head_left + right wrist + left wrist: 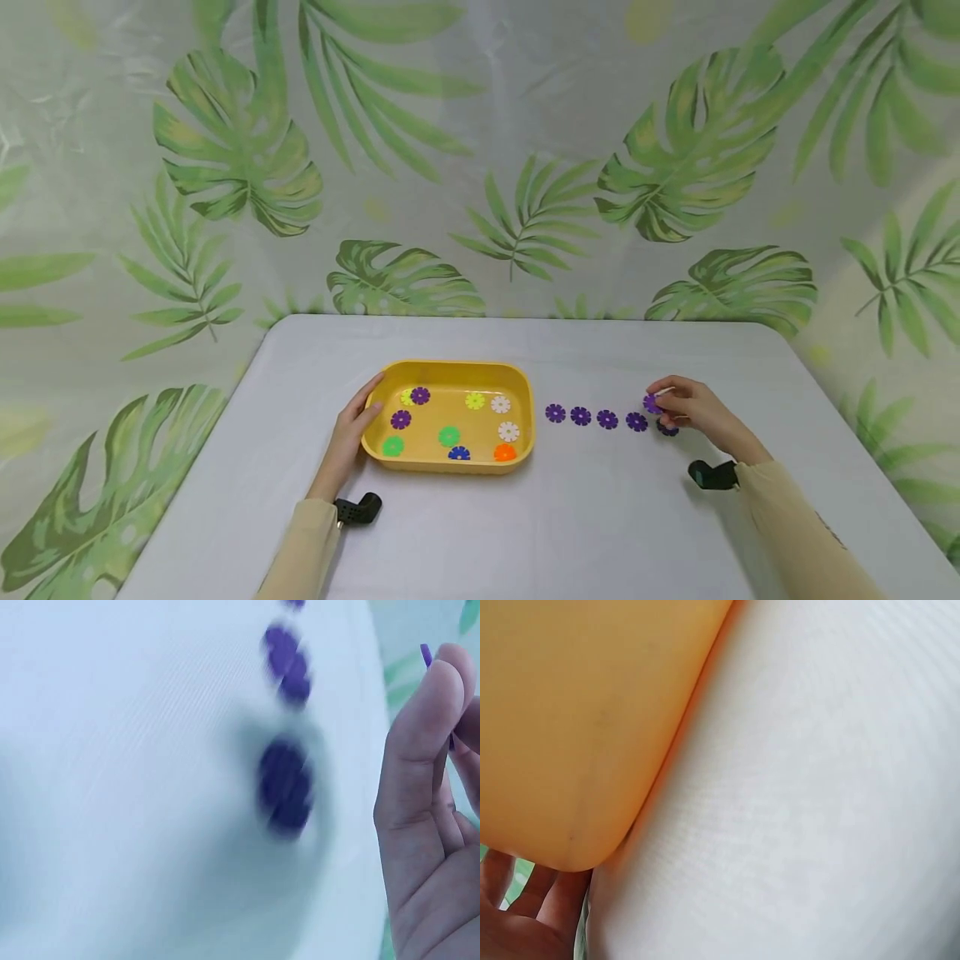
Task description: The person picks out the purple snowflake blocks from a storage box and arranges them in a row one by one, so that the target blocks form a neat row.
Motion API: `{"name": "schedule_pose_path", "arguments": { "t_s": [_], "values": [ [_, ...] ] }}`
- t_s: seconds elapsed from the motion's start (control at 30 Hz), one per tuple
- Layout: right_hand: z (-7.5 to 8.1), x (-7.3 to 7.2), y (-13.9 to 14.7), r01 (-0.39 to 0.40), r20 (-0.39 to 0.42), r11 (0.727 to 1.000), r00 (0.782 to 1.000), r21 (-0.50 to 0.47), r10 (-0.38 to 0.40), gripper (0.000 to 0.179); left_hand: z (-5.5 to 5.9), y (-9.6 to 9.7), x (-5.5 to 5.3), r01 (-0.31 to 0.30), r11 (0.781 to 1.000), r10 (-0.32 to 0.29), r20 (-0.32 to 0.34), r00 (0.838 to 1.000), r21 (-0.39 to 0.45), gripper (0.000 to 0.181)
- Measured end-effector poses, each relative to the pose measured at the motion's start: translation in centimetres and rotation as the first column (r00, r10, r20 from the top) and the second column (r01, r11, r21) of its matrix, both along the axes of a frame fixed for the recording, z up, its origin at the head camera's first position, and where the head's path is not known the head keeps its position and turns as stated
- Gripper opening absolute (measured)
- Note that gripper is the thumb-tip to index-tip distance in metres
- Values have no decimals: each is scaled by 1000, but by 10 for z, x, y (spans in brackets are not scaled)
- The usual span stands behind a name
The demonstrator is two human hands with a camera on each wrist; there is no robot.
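Two arms in beige sleeves [810, 533] come in from the near side. Left grip [348, 429] holds the left end of the yellow tray [450, 467], thumb over the rim; I'd use only enough force there to stop it sliding. Right grip [697, 410] is pinching one purple disc [652, 404], thumb against fingers, raised off the white surface [480, 533] near the row's right end. My right wrist view shows it nearly edge-on, so I'd level it before release. Last disc [667, 427] is partly hidden beneath that grip; the other four discs [607, 419] run leftward, just beside one another, not touching. My read: it belongs in that line. I'd go right past the last one, match the gap, lower straight, let go cleanly, brush nothing. Two more purple discs [401, 419] lie in the tray. Leaf-print backdrop [510, 192] behind everything.
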State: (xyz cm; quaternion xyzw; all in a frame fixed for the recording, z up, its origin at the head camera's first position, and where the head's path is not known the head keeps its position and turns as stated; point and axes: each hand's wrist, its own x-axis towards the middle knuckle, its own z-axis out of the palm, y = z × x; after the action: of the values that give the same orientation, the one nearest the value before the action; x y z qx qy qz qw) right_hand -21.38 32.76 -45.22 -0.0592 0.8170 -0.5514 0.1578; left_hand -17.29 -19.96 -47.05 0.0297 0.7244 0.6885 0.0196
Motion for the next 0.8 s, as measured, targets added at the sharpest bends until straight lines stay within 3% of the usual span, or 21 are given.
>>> {"name": "schedule_pose_path", "arguments": {
  "t_s": [0.17, 0.37, 0.67, 0.8],
  "values": [
    [-17, 18, 39, 92, -8, 995, 996, 28, -92, 34, 0, -1, 0, -9, 1000, 9, -2, 1000, -2, 47],
    [-29, 29, 56, 140, -35, 987, 990, 85, -137, 32, -2, -1, -1, -5, 1000, 5, -6, 1000, 4, 47],
    [-22, 27, 41, 223, -127, 919, 973, 326, -192, 29, -27, -6, -13, -28, 999, 29, -22, 999, 14, 46],
    [-14, 21, 22, 219, -128, 939, 973, 265, -191, 31, -31, -7, -14, -35, 999, 35, -33, 999, 15, 46]
  ]
}}
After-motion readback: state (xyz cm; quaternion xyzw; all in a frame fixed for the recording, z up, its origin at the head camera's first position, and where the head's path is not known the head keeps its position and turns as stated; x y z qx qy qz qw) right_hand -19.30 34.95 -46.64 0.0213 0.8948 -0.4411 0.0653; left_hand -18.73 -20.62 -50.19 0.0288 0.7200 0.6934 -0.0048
